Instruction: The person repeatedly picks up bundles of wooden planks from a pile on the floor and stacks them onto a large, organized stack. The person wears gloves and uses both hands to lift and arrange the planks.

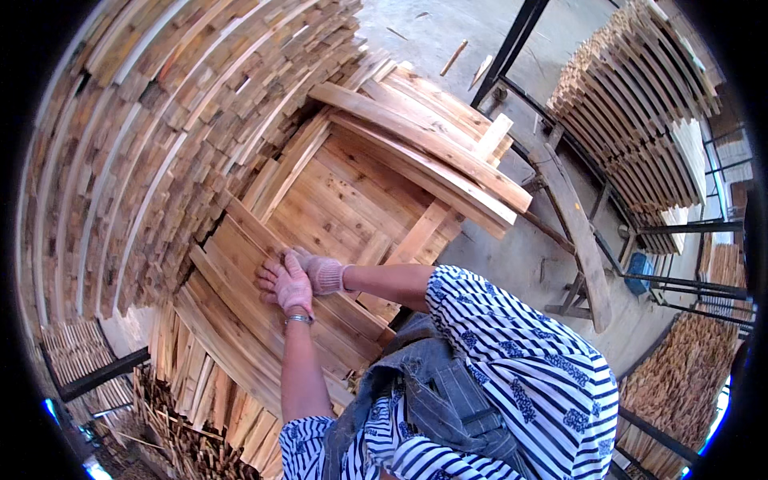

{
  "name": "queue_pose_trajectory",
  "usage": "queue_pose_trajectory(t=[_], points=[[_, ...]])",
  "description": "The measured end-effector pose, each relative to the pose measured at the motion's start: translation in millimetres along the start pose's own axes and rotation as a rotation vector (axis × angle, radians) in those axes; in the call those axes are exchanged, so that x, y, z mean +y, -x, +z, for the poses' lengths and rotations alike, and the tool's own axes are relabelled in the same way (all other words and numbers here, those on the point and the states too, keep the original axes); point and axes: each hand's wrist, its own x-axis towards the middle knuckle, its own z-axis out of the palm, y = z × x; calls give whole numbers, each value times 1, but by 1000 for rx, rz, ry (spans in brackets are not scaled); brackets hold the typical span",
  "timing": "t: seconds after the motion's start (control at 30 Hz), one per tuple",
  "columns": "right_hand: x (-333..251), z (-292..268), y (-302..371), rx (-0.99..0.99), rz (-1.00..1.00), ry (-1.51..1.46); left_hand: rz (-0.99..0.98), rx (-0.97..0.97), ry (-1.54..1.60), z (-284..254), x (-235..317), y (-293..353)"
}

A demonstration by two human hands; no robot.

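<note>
A tall wall of stacked rough-cut timber blocks (160,136) curves across the left side of a wood workshop, its ends showing pale and reddish brown. On the grey concrete floor (448,32) beyond lie a few loose wooden offcuts (454,58). A black metal frame rack (512,56) runs diagonally through the upper right, with a weathered grey wooden plank (580,232) leaning against it. Behind it rests a layered stack of thin pale wooden slats (640,96). A small blue plastic container (638,270) sits on the floor near the rack. Bundles of narrow wooden strips (200,424) crowd the lower left corner.
</note>
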Motion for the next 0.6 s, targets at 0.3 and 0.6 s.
queue_pose_trajectory(t=[0.3, 0.6], points=[[83, -229, 129, 211, 360, 924, 274, 219, -358, 0, -16, 41], [53, -269, 129, -55, 825, 282, 294, 284, -245, -12, -5, 49]])
